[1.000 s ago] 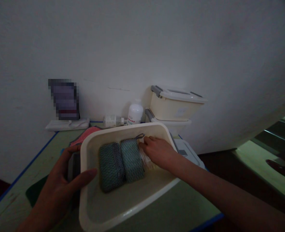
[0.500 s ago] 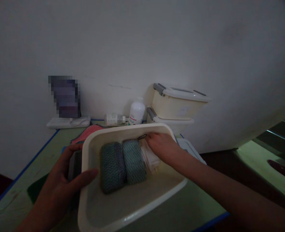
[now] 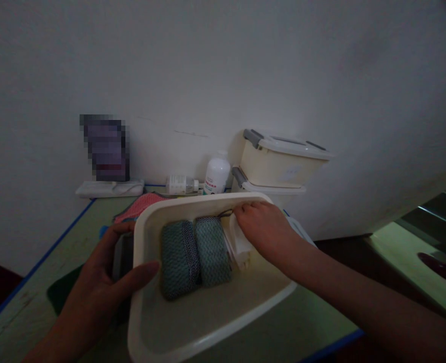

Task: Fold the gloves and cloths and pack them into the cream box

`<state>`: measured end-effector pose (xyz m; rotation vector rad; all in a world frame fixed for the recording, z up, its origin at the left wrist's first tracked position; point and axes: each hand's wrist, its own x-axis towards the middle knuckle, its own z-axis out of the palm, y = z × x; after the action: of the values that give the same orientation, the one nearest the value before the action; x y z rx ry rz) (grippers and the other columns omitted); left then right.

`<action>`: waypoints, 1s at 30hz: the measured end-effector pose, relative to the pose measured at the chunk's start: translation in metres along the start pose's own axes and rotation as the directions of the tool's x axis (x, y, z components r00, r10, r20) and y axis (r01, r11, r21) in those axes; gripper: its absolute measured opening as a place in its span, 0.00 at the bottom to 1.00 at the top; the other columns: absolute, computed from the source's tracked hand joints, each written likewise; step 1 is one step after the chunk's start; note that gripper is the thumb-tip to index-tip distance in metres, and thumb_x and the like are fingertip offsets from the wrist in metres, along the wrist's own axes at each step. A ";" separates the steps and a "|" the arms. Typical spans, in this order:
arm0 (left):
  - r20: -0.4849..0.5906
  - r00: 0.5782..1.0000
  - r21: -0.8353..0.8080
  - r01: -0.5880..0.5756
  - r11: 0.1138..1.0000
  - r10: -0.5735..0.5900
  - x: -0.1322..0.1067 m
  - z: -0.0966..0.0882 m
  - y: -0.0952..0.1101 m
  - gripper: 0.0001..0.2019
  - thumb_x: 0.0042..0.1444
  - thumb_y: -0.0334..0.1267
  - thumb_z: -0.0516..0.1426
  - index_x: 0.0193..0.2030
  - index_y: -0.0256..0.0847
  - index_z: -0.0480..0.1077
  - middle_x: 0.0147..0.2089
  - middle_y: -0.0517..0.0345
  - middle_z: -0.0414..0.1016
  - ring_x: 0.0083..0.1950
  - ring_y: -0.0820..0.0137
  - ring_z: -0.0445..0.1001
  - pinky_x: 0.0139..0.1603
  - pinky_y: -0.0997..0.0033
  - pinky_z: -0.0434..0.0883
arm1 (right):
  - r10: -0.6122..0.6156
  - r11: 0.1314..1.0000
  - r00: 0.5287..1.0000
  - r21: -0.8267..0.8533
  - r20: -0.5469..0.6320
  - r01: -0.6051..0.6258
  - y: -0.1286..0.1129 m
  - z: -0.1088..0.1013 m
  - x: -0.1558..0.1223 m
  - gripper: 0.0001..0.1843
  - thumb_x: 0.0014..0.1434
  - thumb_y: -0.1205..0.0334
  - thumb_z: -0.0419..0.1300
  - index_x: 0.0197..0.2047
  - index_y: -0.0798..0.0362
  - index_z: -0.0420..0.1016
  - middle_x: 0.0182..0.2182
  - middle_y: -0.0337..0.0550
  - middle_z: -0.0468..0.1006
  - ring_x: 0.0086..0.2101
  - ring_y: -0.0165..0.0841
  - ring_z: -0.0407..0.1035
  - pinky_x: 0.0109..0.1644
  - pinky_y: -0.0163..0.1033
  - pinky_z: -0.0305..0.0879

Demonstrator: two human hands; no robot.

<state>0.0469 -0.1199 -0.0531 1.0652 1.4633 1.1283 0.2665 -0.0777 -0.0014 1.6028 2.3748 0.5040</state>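
A cream plastic tub (image 3: 215,327) sits tilted on the green table (image 3: 67,252). Inside it two teal mesh scrub pads (image 3: 196,254) lie side by side, with a white sponge (image 3: 241,247) to their right. My left hand (image 3: 102,282) grips the tub's left rim, thumb over the edge. My right hand (image 3: 263,227) reaches into the tub's far right corner, fingers curled around the white sponge and touching the tub's back wall.
Two stacked cream lidded boxes (image 3: 279,164) stand against the white wall, with a white bottle (image 3: 216,175) and a small lying bottle (image 3: 179,184) beside them. A red cloth (image 3: 142,205) lies behind the tub. A white tray (image 3: 109,188) holds a blurred object.
My right hand has shifted from the pads' edge toward the tub's back right corner, curling onto the white sponge. The view has drifted slightly; my left hand keeps its hold.
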 end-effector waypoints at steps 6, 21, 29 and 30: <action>0.009 1.000 -0.011 0.003 1.000 -0.002 -0.001 0.000 0.001 0.26 0.34 0.45 0.62 0.42 0.52 0.58 0.30 0.66 0.71 0.25 0.63 0.73 0.21 0.67 0.73 | -0.002 1.000 0.999 -0.017 -0.048 0.001 -0.005 0.007 0.003 0.12 0.58 0.75 0.51 0.37 0.61 0.76 0.33 0.55 0.79 0.31 0.40 0.74 0.30 0.40 0.63; -0.011 1.000 0.005 -0.020 1.000 0.020 0.002 -0.001 -0.002 0.25 0.33 0.44 0.63 0.40 0.51 0.59 0.30 0.65 0.72 0.28 0.63 0.74 0.23 0.70 0.72 | -0.109 0.993 0.993 0.040 0.042 0.107 -0.005 0.035 -0.003 0.12 0.59 0.76 0.49 0.41 0.62 0.73 0.37 0.55 0.76 0.36 0.39 0.72 0.33 0.40 0.66; 0.006 0.992 -0.122 0.128 0.984 -0.128 0.003 0.001 0.006 0.30 0.32 0.42 0.63 0.45 0.50 0.59 0.26 0.65 0.73 0.22 0.60 0.75 0.20 0.64 0.72 | -0.243 0.967 0.969 0.072 -0.043 0.246 0.008 0.019 -0.005 0.10 0.61 0.72 0.50 0.39 0.58 0.73 0.37 0.48 0.76 0.40 0.38 0.69 0.43 0.42 0.62; 0.011 0.989 -0.146 0.147 0.978 -0.147 0.002 0.002 0.008 0.30 0.31 0.41 0.63 0.46 0.51 0.59 0.26 0.65 0.73 0.22 0.60 0.75 0.20 0.64 0.72 | -0.235 0.967 0.968 0.075 -0.087 0.242 0.012 0.014 -0.009 0.09 0.61 0.70 0.51 0.39 0.57 0.73 0.36 0.47 0.76 0.40 0.38 0.69 0.44 0.42 0.61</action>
<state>0.0496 -0.1158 -0.0455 0.8413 1.4118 1.1118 0.2848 -0.0797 -0.0091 1.3245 2.6343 0.4292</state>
